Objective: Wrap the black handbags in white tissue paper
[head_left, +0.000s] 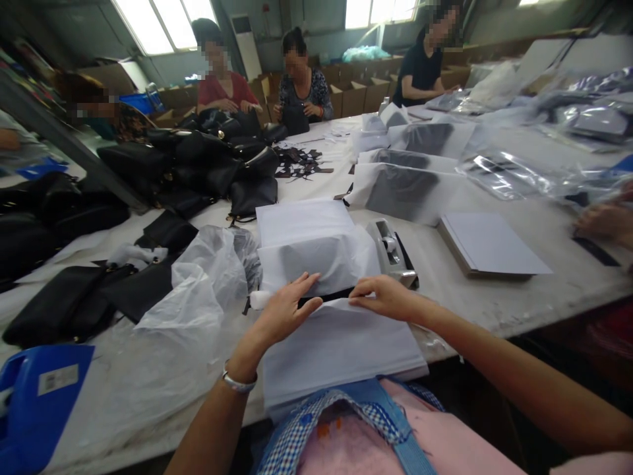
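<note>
Right in front of me lies a dark bag (321,264), showing grey through thin white paper laid over it. My left hand (289,303) rests on this covering with its fingers stretched out and the thumb apart. On the near side, my right hand (378,293) pinches the upper edge of a white tissue paper sheet (341,346) that spreads towards my body. Between the two papers a narrow black strip of the bag stays uncovered. Just right of the bundle stands a grey tape dispenser (388,247).
Left are a crumpled clear plastic bag (198,284), piled black handbags (198,161) and a blue container (44,396). Paper-wrapped bags (400,191) stand beyond. A stack of white boards (494,241) lies right. Several co-workers sit around the table; one's hand (608,218) shows at right.
</note>
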{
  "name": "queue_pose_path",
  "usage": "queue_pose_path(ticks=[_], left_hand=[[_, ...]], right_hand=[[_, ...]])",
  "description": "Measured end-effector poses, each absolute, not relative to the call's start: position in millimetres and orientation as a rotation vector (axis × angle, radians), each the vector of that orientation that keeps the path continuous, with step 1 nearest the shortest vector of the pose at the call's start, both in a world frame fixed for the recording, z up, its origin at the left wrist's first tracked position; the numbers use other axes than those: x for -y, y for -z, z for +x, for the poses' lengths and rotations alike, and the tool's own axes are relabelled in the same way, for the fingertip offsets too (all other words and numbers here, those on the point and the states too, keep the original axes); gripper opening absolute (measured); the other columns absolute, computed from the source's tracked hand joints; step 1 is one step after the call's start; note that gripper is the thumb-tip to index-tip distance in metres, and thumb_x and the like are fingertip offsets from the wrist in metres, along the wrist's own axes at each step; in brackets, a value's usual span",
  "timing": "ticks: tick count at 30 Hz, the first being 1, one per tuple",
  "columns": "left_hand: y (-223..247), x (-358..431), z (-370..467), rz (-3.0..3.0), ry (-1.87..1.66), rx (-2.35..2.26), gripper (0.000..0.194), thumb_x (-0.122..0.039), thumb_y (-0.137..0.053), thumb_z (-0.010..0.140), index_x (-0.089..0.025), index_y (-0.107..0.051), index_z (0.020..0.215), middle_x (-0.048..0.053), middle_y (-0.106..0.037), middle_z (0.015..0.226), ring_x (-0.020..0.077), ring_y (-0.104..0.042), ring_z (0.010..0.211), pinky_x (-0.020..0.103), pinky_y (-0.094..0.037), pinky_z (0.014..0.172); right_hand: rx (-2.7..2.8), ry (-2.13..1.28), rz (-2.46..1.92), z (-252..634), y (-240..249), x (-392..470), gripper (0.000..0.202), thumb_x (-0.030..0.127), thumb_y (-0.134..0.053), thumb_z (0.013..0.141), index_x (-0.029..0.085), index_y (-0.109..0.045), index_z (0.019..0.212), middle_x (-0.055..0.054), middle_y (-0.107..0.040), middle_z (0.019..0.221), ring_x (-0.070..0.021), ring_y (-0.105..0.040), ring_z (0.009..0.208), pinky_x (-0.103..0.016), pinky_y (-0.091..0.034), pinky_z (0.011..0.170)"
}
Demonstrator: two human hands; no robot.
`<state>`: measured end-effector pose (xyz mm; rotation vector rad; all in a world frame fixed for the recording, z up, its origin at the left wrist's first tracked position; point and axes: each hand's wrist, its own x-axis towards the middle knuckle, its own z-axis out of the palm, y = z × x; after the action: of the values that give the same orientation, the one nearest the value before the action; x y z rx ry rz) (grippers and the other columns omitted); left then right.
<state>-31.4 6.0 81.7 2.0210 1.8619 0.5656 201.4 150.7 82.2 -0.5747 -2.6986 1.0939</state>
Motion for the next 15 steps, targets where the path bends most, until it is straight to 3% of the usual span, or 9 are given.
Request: queue_pose_path(ticks=[4,7,9,11,13,15], left_hand=[[-95,-10,-33,2.077,-0.493,-1.858,0.062,-0.058,-0.058,0.088,-0.023,-0.050,0.138,0.007,-0.059,0.139,0.0268,-0.049,0.133,0.039,-0.046,0.105],[-86,-13,-24,2.160,-0.493,-1.971,0.040,-0.035,-0.068,0.087,-0.023,-0.058,0.124,0.005,-0.066,0.128,0.0281,-0.054,0.128,0.041,-0.048,0.103],[-74,-15,-18,2.197,-0.511,-2.036,0.023,-0.015,-0.061,0.089,-0.021,-0.061,0.111,0.005,-0.067,0.126,0.0264,-0.055,0.128,0.040,-0.049,0.103],[-63,-15,-14,2.243,-0.518,-2.062,0.020,-0.006,-0.055,0.089,-0.020,-0.062,0.102,0.005,-0.065,0.130,0.0264,-0.054,0.129,0.041,-0.049,0.103],[-57,-14,-13,2.301,-0.510,-2.071,0.019,-0.005,-0.054,0.089,-0.018,-0.062,0.100,0.007,-0.063,0.132,0.0281,-0.053,0.129,0.043,-0.050,0.102],[-54,-13,-12,2.347,-0.503,-2.094,0.019,-0.005,-0.053,0.090,-0.016,-0.061,0.103,0.010,-0.063,0.132,0.0293,-0.054,0.128,0.044,-0.051,0.101]], right_hand=[[2.754,-0.987,-0.610,180,-97,-174,0.019,0.035,-0.062,0.089,0.024,-0.078,0.086,0.001,-0.075,0.079,-0.0152,-0.066,0.071,-0.023,-0.045,0.064],[2.820,-0.741,-0.641,177,-103,-171,0.017,0.036,-0.064,0.088,0.027,-0.078,0.083,0.001,-0.075,0.080,-0.0161,-0.067,0.071,-0.024,-0.043,0.062],[2.848,-0.541,-0.684,183,-109,-158,0.019,0.039,-0.063,0.089,0.028,-0.077,0.082,0.000,-0.074,0.078,-0.0167,-0.067,0.069,-0.025,-0.043,0.060],[2.801,-0.363,-0.722,190,-113,-141,0.024,0.043,-0.057,0.093,0.028,-0.076,0.088,-0.001,-0.073,0.078,-0.0175,-0.066,0.068,-0.027,-0.045,0.062],[2.723,-0.267,-0.641,193,-114,-128,0.029,0.046,-0.054,0.095,0.026,-0.072,0.107,-0.005,-0.074,0.092,-0.0212,-0.069,0.082,-0.032,-0.050,0.076],[2.694,-0.231,-0.472,192,-107,-123,0.051,0.052,-0.059,0.090,0.021,-0.060,0.131,-0.012,-0.067,0.124,-0.0287,-0.062,0.113,-0.042,-0.046,0.100]])
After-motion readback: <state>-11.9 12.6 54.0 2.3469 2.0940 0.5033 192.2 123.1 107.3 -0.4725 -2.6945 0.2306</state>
